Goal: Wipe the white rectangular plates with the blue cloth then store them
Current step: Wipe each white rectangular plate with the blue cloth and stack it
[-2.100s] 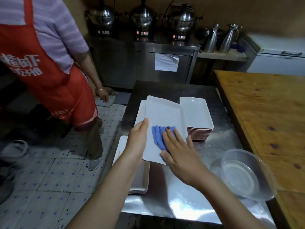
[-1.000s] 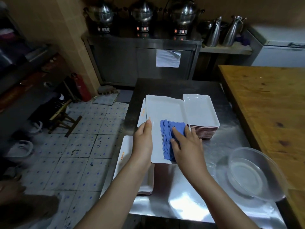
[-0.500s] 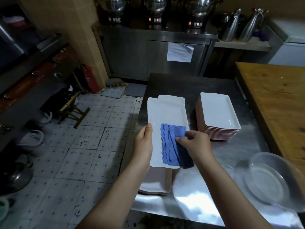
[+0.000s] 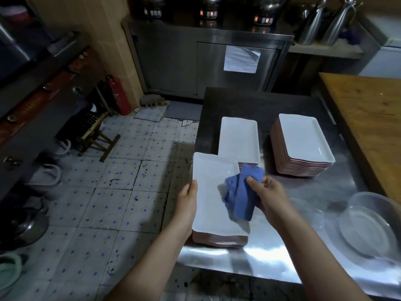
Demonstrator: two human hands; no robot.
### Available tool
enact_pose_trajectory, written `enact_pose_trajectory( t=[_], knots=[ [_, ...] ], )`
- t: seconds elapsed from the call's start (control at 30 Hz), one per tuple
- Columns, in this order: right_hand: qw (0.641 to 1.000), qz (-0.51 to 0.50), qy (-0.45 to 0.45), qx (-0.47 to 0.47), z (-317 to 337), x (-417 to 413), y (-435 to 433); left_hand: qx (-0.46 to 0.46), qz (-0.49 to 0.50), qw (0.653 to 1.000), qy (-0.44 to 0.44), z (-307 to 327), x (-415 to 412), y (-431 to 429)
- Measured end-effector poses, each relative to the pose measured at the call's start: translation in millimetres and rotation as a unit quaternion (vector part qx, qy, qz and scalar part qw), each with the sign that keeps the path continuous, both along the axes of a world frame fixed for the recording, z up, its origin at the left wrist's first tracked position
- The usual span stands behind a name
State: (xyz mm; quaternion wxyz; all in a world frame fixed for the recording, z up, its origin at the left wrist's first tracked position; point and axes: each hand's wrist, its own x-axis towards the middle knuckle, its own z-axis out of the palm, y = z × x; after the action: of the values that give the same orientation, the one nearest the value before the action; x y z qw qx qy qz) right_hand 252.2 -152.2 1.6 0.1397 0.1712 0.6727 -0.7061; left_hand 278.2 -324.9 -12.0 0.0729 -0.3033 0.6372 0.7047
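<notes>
At the steel desk [image 4: 282, 246], my left hand [image 4: 187, 205] pinches the left long edge of a white rectangular plate [image 4: 210, 205], thumb on the rim. My right hand [image 4: 268, 198] has its fingers [image 4: 267, 183] curled round the bunched blue cloth [image 4: 240, 192]. The plate appears to lie on top of the near stack [image 4: 219, 237] at the desk's front edge, its long axis running straight away from me. The cloth hangs over the plate's right rim, so the unwiped face lies left of my right hand, and I judge the next stroke should run along that axis. Straight beyond the plate sits a second stack [image 4: 238, 140], just behind its far end. The tall stack [image 4: 303, 144] stands farther right, nearer my cloth hand than my plate hand. A clear bowl [image 4: 368, 227] rests at the desk's right.
</notes>
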Motion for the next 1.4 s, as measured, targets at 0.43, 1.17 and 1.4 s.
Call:
enact_pose_trajectory(
  t=[0.43,1.17,1.4],
  knots=[
    [0.995,-0.086,-0.052,-0.029,-26.4,-1.3,-8.5,-0.255,-0.118,0.96,-0.016,-42.7,2.7,1.8],
    [0.998,-0.056,-0.018,0.012,-42.7,-15.5,-11.8,-0.554,-0.29,0.78,-0.017,-45.9,-35.6,-13.7],
    [0.996,-0.086,-0.014,0.016,-30.5,-63.0,9.0,-0.484,-0.232,0.843,0.023,-25.8,-128.2,11.5]
  ],
)
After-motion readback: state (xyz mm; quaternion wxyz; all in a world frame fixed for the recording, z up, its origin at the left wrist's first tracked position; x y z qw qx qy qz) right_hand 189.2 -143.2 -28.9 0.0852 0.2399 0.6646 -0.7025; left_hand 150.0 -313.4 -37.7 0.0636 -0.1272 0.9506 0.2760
